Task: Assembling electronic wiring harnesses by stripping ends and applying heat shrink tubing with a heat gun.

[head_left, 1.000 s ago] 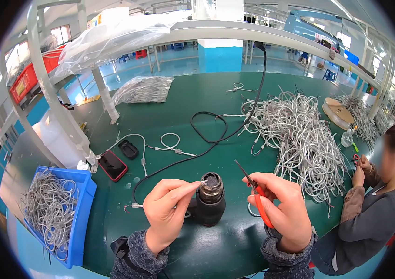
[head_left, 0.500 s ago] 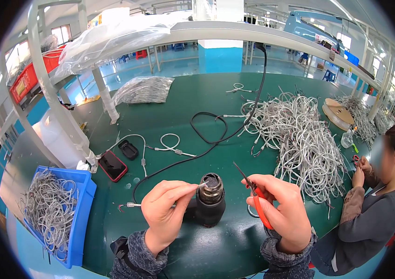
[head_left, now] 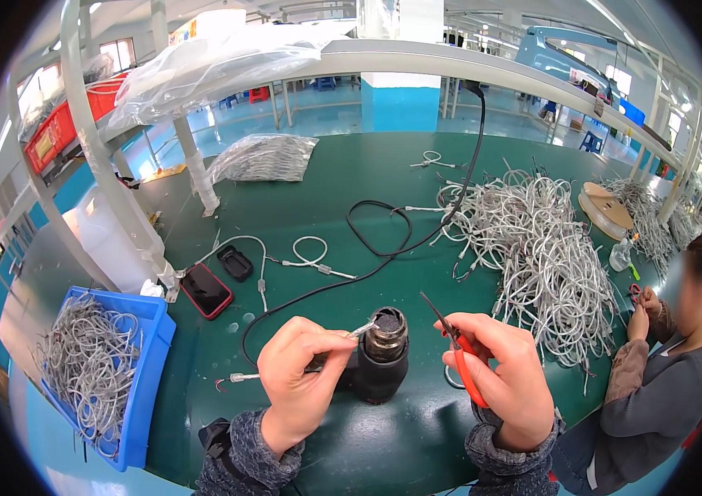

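Observation:
My left hand [head_left: 305, 368] is closed in a pinch on a thin grey cable [head_left: 363, 329], whose tip reaches the rim of an upturned nozzle. That nozzle belongs to a black heat gun [head_left: 382, 364] standing on the green table between my hands. The rest of the cable is hidden by my fingers. To the right of the heat gun, my right hand [head_left: 504, 368] is wrapped round a pair of scissors with orange handles [head_left: 468, 376]. Their dark, narrow blades point up and to the left, apart from the cable and nozzle.
A blue bin [head_left: 148, 364] of grey cables stands at left, near a red-edged phone [head_left: 205, 291] and a black holder [head_left: 235, 263]. A large cable heap [head_left: 537, 264] covers the right side. A black power cord [head_left: 318, 296] crosses the table. A co-worker [head_left: 657, 372] sits at right.
The whole view has shifted slightly. More of the cable shows at my left fingertips, and its tip stays by the nozzle. Both hands keep their grips.

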Action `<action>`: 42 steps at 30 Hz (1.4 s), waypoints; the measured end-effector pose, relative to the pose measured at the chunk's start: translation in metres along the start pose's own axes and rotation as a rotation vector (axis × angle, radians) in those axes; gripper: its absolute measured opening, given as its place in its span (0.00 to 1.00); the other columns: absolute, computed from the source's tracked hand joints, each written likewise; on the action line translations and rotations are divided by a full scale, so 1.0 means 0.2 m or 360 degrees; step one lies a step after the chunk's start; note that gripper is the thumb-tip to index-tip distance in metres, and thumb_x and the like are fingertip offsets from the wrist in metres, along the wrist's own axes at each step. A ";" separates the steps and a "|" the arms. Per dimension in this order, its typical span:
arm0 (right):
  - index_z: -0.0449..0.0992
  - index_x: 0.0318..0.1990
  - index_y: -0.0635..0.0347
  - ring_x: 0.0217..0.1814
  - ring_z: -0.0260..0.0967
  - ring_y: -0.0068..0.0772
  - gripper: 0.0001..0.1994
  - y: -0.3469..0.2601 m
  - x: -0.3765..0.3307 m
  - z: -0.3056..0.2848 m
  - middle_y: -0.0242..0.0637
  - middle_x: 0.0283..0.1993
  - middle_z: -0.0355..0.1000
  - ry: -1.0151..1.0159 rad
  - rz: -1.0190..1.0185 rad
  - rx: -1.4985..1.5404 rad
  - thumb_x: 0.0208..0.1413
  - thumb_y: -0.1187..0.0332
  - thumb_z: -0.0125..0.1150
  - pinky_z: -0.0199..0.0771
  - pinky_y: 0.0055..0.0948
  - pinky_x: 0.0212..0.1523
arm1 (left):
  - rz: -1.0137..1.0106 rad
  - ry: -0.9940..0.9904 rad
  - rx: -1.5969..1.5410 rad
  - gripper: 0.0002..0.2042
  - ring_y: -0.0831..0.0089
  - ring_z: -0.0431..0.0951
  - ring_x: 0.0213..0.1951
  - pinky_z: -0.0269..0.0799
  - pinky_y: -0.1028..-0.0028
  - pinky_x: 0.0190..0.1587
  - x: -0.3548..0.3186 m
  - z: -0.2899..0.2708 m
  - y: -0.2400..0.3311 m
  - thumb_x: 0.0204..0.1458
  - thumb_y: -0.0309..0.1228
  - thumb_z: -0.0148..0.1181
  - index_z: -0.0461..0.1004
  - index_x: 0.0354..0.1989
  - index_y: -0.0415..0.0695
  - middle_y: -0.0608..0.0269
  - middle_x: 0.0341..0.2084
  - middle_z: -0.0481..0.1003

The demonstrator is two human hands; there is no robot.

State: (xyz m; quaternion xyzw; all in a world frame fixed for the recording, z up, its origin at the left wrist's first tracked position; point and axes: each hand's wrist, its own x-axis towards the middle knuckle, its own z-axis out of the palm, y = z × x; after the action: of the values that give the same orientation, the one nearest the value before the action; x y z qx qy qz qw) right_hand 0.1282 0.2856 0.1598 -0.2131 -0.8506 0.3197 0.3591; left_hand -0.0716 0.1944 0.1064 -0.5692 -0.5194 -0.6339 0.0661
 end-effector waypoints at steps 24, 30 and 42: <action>0.73 0.42 0.69 0.27 0.71 0.32 0.16 -0.03 0.02 0.00 0.43 0.31 0.73 -0.0087 -0.0028 -0.0129 0.42 0.83 0.59 0.70 0.24 0.31 | -0.0048 0.0031 -0.0037 0.07 0.76 0.73 0.26 0.71 0.80 0.29 0.00 0.02 0.01 0.43 0.12 0.63 0.74 0.27 0.38 0.62 0.25 0.71; 0.73 0.42 0.67 0.27 0.69 0.35 0.16 -0.05 0.00 0.05 0.40 0.28 0.70 -0.0072 -0.0079 -0.0176 0.41 0.82 0.60 0.68 0.27 0.29 | -0.0286 -0.0077 -0.0223 0.06 0.79 0.73 0.29 0.73 0.82 0.28 0.03 -0.05 0.05 0.48 0.12 0.57 0.75 0.33 0.35 0.59 0.30 0.70; 0.73 0.43 0.64 0.20 0.61 0.31 0.17 -0.12 -0.01 0.20 0.35 0.22 0.63 0.0026 -0.0147 -0.0434 0.41 0.80 0.62 0.61 0.28 0.22 | -0.0650 -0.0066 -0.0696 0.11 0.78 0.76 0.32 0.77 0.80 0.40 0.05 -0.09 0.07 0.50 0.15 0.57 0.76 0.42 0.36 0.61 0.32 0.73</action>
State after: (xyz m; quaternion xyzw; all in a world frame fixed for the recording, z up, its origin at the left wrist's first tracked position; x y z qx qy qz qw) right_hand 0.0970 0.2513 0.1541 -0.2230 -0.8921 0.1826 0.3481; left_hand -0.0772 0.1807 0.1254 -0.4665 -0.4755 -0.7192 -0.1975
